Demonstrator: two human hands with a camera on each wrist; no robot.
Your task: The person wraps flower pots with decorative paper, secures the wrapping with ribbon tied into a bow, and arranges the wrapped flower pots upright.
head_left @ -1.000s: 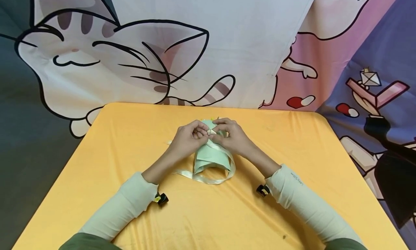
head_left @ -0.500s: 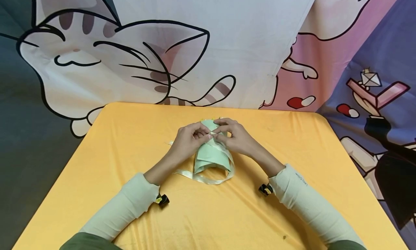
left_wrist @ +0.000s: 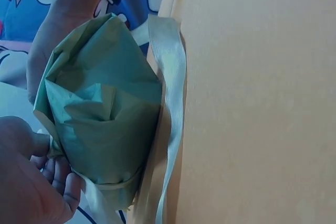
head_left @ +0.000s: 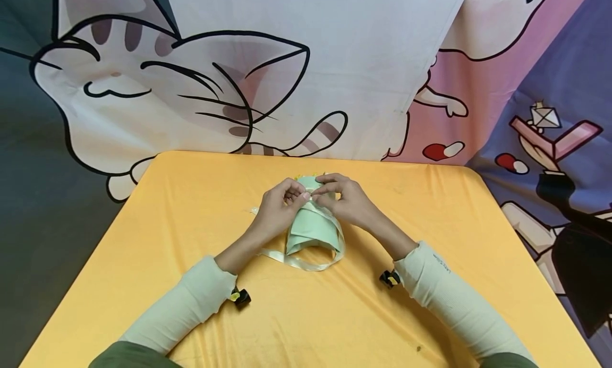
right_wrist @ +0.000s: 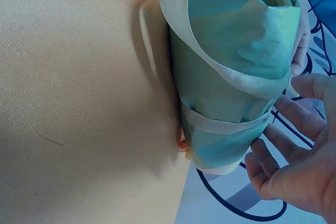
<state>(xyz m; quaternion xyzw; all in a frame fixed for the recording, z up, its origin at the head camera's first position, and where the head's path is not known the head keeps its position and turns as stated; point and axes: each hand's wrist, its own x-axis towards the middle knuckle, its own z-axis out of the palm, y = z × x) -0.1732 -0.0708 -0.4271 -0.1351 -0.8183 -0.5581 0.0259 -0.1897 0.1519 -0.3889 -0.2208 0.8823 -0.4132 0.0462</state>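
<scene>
A bundle wrapped in mint-green paper [head_left: 312, 231] lies on the table, with small yellow bits showing at its far end. A cream satin ribbon [head_left: 306, 265] circles it, and a long loop curves past its near end. My left hand [head_left: 279, 203] pinches the ribbon at the top of the bundle between thumb and forefinger. From the other side, my right hand [head_left: 346, 200] pinches the ribbon close by, its other fingers spread along the paper [right_wrist: 231, 98]. The two sets of fingertips nearly meet, covering the spot where the ribbon crosses. In the left wrist view, the ribbon [left_wrist: 176, 72] hangs beside the folded paper [left_wrist: 107, 108].
A yellow cloth [head_left: 306, 320] covers the table. Behind it hangs a curtain with a cartoon cat [head_left: 158, 81]. A ribbon end [head_left: 255, 211] pokes out left of the bundle. A dark object [head_left: 580, 272] stands at the right, past the table edge.
The fingertips have shifted slightly over the ribbon, and the pale ribbon piece that stood up between the hands is now mostly hidden. The bundle stays where it was.
</scene>
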